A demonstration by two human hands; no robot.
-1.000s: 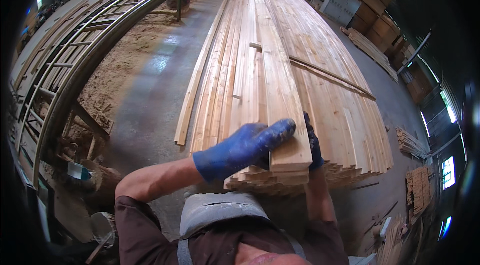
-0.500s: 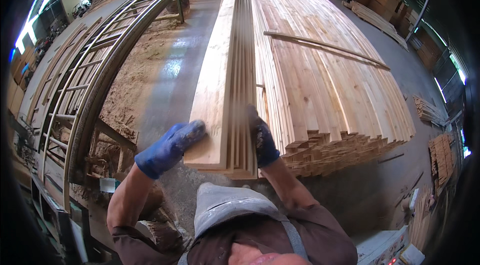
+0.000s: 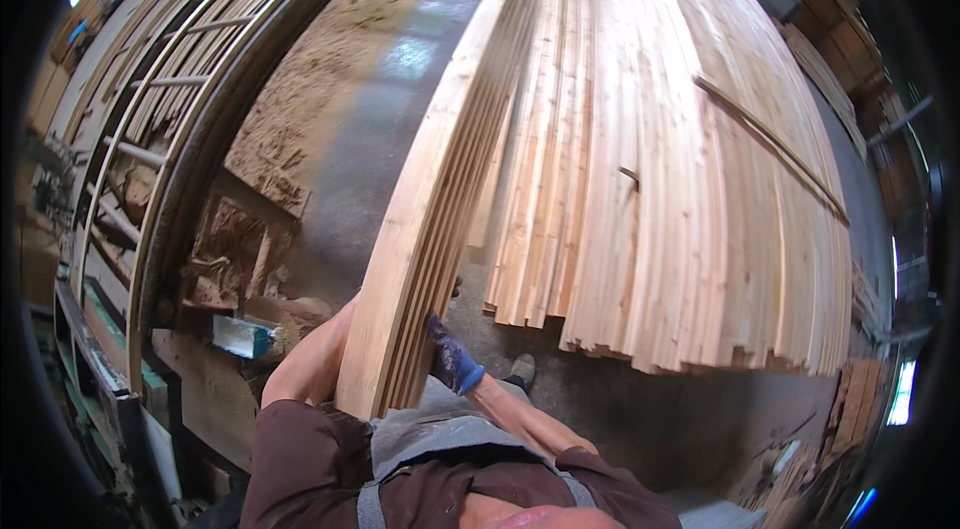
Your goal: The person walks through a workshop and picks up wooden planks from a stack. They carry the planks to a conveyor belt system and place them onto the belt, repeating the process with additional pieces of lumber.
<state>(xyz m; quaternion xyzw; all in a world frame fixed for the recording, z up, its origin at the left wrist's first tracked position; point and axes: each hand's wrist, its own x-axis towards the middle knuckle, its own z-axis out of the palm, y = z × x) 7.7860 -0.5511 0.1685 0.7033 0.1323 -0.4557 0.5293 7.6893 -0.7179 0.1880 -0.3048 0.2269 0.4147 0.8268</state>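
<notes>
A bundle of long pale wooden boards [image 3: 430,229] stands on edge, its near end against my chest and its far end running away up the picture. My right hand [image 3: 450,357], in a blue glove, grips the bundle's right side near that end. My bare left forearm [image 3: 310,364] reaches up to the bundle's left side, and the boards hide the left hand itself. To the right lies the big stack of the same boards [image 3: 680,179], its ragged near ends overhanging the floor.
A grey concrete floor [image 3: 370,149] strewn with sawdust runs along the left of the stack. Farther left stands a long dark metal frame with rails [image 3: 190,129] and wood scraps under it. More timber piles [image 3: 830,79] line the far right. My shoe [image 3: 520,367] shows below.
The bundle has swung left off the stack and come closer to my body, and it now stands on edge. My left hand has slipped behind it. My head has turned left.
</notes>
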